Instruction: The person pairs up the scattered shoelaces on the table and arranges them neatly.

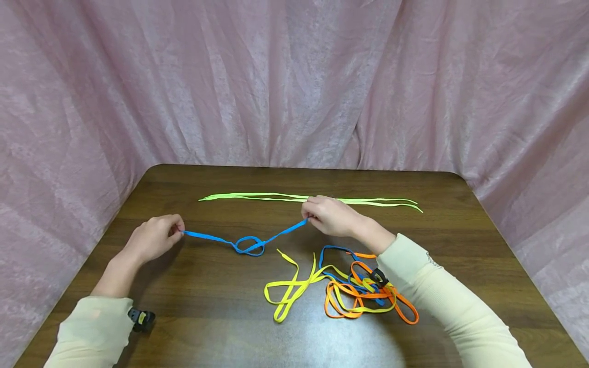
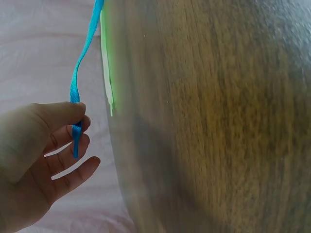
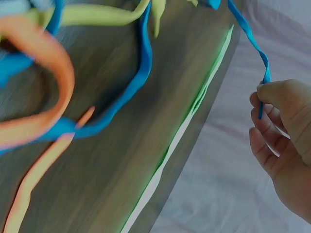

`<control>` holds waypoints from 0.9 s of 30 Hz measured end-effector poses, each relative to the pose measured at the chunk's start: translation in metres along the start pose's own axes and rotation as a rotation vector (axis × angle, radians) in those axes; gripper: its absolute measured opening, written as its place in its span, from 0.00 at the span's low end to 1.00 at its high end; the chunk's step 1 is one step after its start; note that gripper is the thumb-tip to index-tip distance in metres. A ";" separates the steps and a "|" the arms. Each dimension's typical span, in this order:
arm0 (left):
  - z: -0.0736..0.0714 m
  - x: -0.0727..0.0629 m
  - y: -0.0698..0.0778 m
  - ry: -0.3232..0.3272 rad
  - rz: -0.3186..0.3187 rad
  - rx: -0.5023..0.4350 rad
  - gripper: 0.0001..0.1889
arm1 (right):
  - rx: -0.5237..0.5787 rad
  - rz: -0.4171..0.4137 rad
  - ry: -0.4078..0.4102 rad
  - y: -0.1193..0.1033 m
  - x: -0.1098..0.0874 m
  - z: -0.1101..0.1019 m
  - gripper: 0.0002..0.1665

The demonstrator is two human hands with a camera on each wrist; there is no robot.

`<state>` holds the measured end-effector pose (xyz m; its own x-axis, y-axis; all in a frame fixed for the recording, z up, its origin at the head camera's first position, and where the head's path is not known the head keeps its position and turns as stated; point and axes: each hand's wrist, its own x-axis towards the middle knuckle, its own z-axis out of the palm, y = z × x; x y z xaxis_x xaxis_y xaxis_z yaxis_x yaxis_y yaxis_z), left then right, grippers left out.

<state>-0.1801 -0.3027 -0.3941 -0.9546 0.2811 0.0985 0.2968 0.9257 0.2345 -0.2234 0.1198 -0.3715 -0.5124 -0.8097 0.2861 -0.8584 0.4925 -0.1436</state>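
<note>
A blue shoelace (image 1: 207, 236) stretches between both hands, with a loose loop crossed over itself near its middle. My left hand (image 1: 156, 236) pinches one end between thumb and forefinger; in the left wrist view the tip of the blue shoelace (image 2: 76, 141) hangs below the thumb. My right hand (image 1: 332, 216) pinches the other end, and a short tip of the blue shoelace (image 3: 260, 110) pokes out under the thumb in the right wrist view. Behind the right hand, green shoelaces (image 1: 257, 196) lie stretched across the table, partly covered by that hand.
On the brown wooden table (image 1: 207, 317), a yellow shoelace (image 1: 287, 296) trails leftward from a tangle with an orange shoelace (image 1: 409, 312) and another blue shoelace (image 1: 321, 255). This tangle lies below the right forearm. A pink curtain (image 1: 276, 92) hangs behind the table's far edge.
</note>
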 end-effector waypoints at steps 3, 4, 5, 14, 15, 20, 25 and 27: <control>-0.001 0.000 -0.002 0.008 -0.003 0.004 0.04 | -0.010 0.028 0.023 0.012 -0.010 -0.005 0.06; -0.001 0.000 -0.003 0.008 -0.003 0.004 0.04 | -0.010 0.037 0.032 0.016 -0.014 -0.006 0.06; -0.001 0.000 -0.004 0.006 -0.002 0.005 0.04 | -0.012 0.044 0.042 0.019 -0.017 -0.008 0.06; -0.003 -0.001 -0.009 -0.010 -0.017 -0.001 0.03 | -0.028 0.171 0.063 0.050 -0.051 -0.017 0.08; -0.003 -0.001 -0.010 -0.012 -0.019 -0.003 0.03 | -0.031 0.185 0.056 0.052 -0.055 -0.018 0.08; -0.003 -0.001 -0.013 -0.033 -0.029 -0.003 0.03 | -0.040 0.256 0.038 0.064 -0.075 -0.020 0.07; -0.002 -0.001 -0.018 -0.061 -0.048 -0.008 0.02 | -0.045 0.314 0.054 0.076 -0.093 -0.020 0.08; -0.001 -0.001 -0.020 -0.067 -0.057 -0.009 0.02 | -0.046 0.342 0.054 0.080 -0.100 -0.020 0.08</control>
<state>-0.1854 -0.3220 -0.3978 -0.9694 0.2448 0.0204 0.2421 0.9385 0.2463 -0.2405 0.2462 -0.3923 -0.7673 -0.5777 0.2786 -0.6344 0.7474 -0.1973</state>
